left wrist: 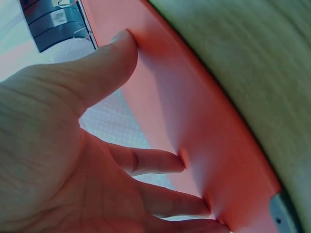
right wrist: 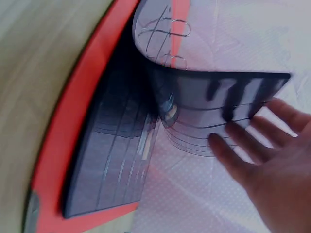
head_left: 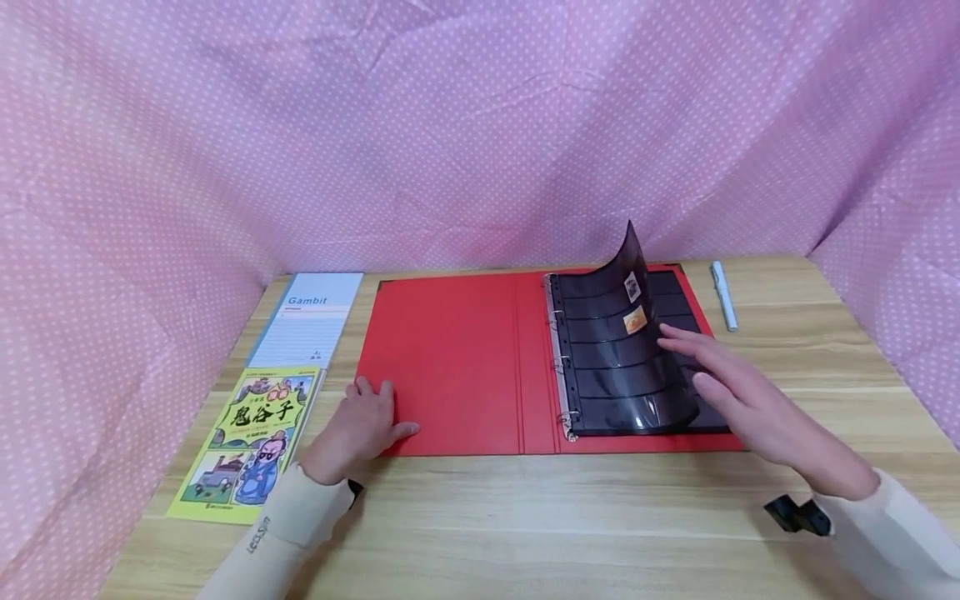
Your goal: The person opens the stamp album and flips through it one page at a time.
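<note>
A red ring binder (head_left: 457,358) lies spread on the table, with black pocket pages on its right side. One black page (head_left: 615,358) stands curled up from the rings, holding two small stamps (head_left: 634,321) in its strips. The fingertips of my right hand (head_left: 738,396) touch the raised page's right side, fingers extended; the right wrist view shows the hand (right wrist: 277,160) against the bent sheet. Another black page (right wrist: 112,165) lies flat beneath. My left hand (head_left: 363,425) rests its fingertips and thumb on the left cover (left wrist: 170,102) near its front left corner, fingers spread.
Left of the binder lie a pale blue Gambit notebook (head_left: 307,321) and a yellow comic-style book (head_left: 243,450) below it. A light blue pen (head_left: 723,296) lies to the right. Pink dotted cloth (head_left: 480,133) hangs behind the wooden table (head_left: 525,525).
</note>
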Motion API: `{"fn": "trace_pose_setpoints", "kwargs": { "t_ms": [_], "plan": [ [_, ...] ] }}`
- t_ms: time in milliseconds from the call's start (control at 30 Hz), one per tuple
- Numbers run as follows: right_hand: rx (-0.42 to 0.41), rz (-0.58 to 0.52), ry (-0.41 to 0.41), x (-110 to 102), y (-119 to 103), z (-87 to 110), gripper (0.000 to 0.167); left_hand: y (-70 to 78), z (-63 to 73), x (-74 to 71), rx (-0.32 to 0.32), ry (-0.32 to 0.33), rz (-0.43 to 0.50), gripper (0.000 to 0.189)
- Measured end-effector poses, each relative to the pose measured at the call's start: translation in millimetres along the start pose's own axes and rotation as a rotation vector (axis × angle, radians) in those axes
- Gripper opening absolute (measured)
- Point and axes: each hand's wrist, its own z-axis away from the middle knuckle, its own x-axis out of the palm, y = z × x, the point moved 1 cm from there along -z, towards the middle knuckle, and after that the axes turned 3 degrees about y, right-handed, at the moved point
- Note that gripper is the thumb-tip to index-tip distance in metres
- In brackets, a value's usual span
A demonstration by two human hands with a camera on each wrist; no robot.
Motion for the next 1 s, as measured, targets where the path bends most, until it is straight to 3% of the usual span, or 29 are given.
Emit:
{"fn": "trace_pose_setpoints", "kwargs": {
  "t_ms": [133, 367, 600, 733, 900, 1000],
  "plan": [
    [-0.077, -0.109, 0.035, -0.2, -6.2, -7.6, 0.042, -0.4, 0.2, 1.6, -0.001, -0.002, 0.001, 0.062],
    [-0.251, -0.267, 0.137, -1.5, -15.3, -28.5, 0.062, 1.1, -0.8, 0.2, -0.010, -0.004, -0.002, 0.062],
    [-0.270, -0.265, 0.171, 1.0, -28.5, -43.8, 0.068, 0.8, -0.7, -0.9, -0.014, -0.003, -0.012, 0.062],
    [-0.292, -0.324, 0.174, 7.1, -33.7, -52.4, 0.070, 1.4, 0.2, -2.0, -0.002, 0.014, -0.020, 0.062],
    [-0.281, -0.481, 0.111, 18.0, -37.4, -60.6, 0.071, 2.2, 0.6, -2.7, -0.002, 0.010, -0.011, 0.062],
    [-0.242, -0.487, 0.063, 24.3, -39.4, -61.2, 0.072, 2.1, 0.0, -2.6, -0.011, 0.000, -0.004, 0.063]
  ]
}}
